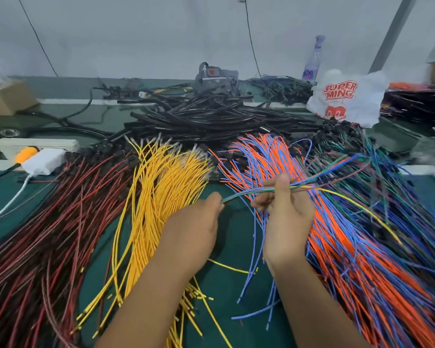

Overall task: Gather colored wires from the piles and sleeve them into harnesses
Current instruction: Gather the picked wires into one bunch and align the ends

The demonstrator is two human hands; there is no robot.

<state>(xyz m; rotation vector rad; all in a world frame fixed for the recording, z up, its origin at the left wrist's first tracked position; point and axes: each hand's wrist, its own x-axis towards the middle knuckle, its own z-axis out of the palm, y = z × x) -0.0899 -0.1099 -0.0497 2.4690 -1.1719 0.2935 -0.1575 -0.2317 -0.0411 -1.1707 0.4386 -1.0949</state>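
Two bare forearms coming in from the bottom edge, over a green tabletop [226, 237] buried in wire. Left hand [196, 222] knuckles up, grip pinched on the near end of a small mixed bundle of wires [239, 194] — green, blue, yellow, orange strands together. Right hand [286, 212] just beside it, palm turned toward the camera, thumb up, fingers curled round the same bundle a little further along; from there the strands fan out to the right, one yellow strand arcing down over the orange stuff. Under and left of the left wrist, a fat pile of yellow wires [156, 197] with crimped tips. Further left, dark red wires [55, 222] spread wide. Below and right of the right hand, orange and blue wires [349, 247] mixed together, then green and blue wires [392, 177] beyond those. Mid-distance: heap of black sleeving [211, 114] across the middle. Left side, white power strip [35, 144] with a white adapter [43, 162] plugged in. Far back, white plastic bag [349, 96] with red lettering, a clear bottle [313, 61] behind it, cardboard box [8, 96] at far left.
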